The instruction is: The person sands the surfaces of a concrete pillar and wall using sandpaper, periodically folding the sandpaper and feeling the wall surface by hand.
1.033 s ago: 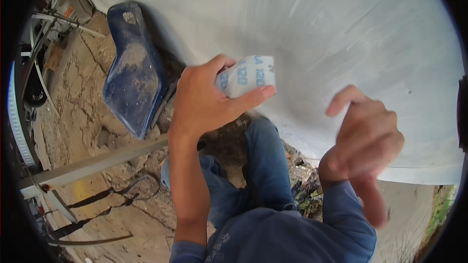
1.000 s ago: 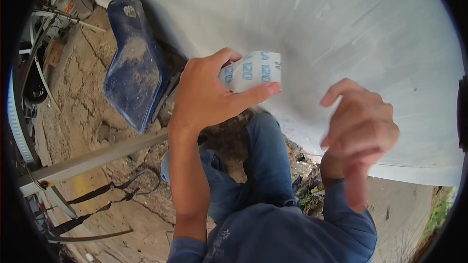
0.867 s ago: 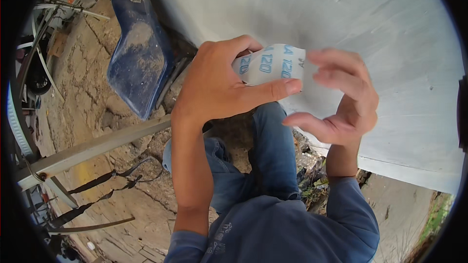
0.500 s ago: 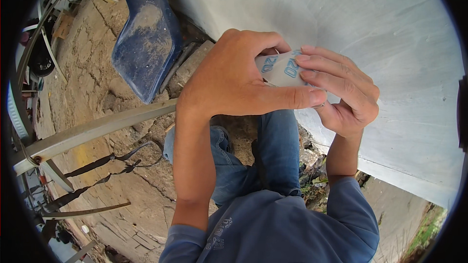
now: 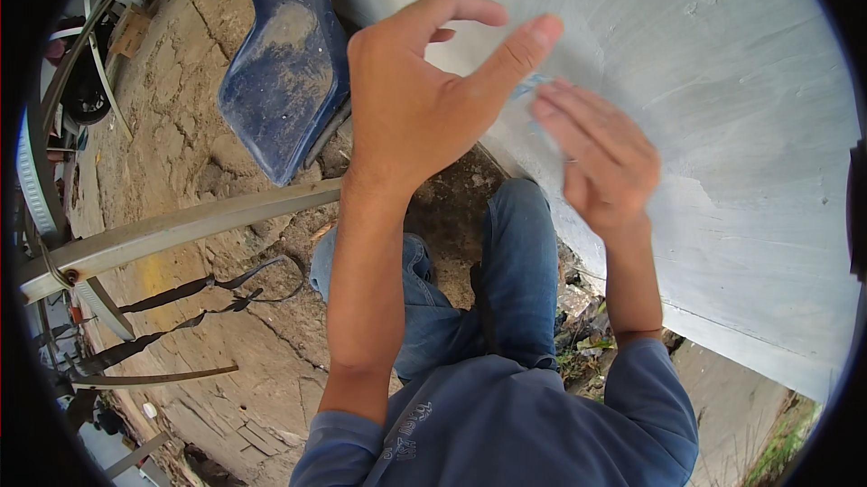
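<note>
We see the left grip spread wide, nothing visible between thumb and forefinger; the right grip, blurred, has its fingers at a mostly hidden, blue-marked pale sheet, its hold unclear to us. Streaks and patches mark the pale wall; how much is done or left we cannot tell, nor can we make out any container's contents.

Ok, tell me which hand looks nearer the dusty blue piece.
The left hand, its thumb and forefinger spread apart. In the picture it borders the blue piece; the right hand, fingers close together, is farther off.
</note>
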`<state>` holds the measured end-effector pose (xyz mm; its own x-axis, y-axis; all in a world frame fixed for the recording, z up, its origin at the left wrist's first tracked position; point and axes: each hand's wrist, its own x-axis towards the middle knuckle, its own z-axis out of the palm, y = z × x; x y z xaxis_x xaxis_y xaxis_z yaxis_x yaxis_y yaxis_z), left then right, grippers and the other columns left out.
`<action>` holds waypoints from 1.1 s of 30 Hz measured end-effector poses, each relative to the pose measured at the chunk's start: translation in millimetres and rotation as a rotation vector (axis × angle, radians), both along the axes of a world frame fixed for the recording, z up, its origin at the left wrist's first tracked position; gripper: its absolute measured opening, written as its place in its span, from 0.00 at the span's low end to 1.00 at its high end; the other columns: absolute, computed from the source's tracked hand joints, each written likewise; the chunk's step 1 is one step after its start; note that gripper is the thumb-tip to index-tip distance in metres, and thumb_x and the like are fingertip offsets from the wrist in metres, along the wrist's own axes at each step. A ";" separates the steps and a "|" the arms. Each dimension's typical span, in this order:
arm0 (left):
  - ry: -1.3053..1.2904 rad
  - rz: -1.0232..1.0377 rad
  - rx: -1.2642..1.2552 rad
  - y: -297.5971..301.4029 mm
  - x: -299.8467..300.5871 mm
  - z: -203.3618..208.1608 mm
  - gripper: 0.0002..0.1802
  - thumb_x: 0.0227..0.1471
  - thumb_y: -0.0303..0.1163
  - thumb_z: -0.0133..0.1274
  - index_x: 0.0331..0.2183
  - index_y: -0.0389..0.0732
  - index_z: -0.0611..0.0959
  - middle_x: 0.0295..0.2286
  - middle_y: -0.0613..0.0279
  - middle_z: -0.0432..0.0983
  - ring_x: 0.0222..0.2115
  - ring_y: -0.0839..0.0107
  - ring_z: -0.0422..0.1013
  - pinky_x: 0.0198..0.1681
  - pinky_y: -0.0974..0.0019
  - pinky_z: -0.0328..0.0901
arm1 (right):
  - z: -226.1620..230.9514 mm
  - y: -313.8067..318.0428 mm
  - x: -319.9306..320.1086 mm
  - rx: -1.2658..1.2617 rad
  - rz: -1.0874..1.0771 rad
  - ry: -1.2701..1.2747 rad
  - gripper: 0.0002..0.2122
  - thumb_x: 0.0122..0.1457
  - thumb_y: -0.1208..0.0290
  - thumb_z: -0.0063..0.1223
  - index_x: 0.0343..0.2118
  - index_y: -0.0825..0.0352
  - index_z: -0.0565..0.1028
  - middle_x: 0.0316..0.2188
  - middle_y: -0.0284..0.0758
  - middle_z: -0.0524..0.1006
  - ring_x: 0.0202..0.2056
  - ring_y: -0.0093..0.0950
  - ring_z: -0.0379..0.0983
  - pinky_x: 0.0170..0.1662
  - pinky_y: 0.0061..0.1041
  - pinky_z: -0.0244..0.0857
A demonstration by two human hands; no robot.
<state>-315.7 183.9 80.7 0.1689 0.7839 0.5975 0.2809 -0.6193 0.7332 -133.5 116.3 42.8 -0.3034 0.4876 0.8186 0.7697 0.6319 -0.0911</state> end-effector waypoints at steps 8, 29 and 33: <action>-0.040 0.110 0.089 1.5 2.0 3.0 0.13 0.48 0.39 0.65 0.27 0.39 0.86 0.23 0.66 0.81 0.26 0.80 0.74 0.36 0.73 0.67 | -134.7 38.5 -18.0 -0.264 0.077 -0.435 0.21 0.51 0.75 0.49 0.51 0.66 0.73 0.53 0.38 0.72 0.60 0.36 0.62 0.61 0.43 0.57; -0.060 0.104 0.153 0.9 1.4 5.3 0.13 0.46 0.38 0.67 0.25 0.38 0.86 0.20 0.65 0.80 0.23 0.79 0.74 0.31 0.75 0.67 | -277.8 44.3 11.0 -0.582 -0.210 -1.329 0.16 0.58 0.63 0.45 0.43 0.62 0.81 0.54 0.36 0.74 0.65 0.42 0.52 0.68 0.49 0.32; -0.070 0.069 0.134 -2.3 9.4 7.9 0.12 0.46 0.37 0.67 0.25 0.37 0.86 0.20 0.65 0.80 0.23 0.79 0.74 0.30 0.76 0.66 | -300.2 56.8 12.8 -0.458 -0.225 -1.294 0.16 0.58 0.63 0.45 0.44 0.62 0.81 0.57 0.40 0.71 0.66 0.43 0.50 0.69 0.48 0.31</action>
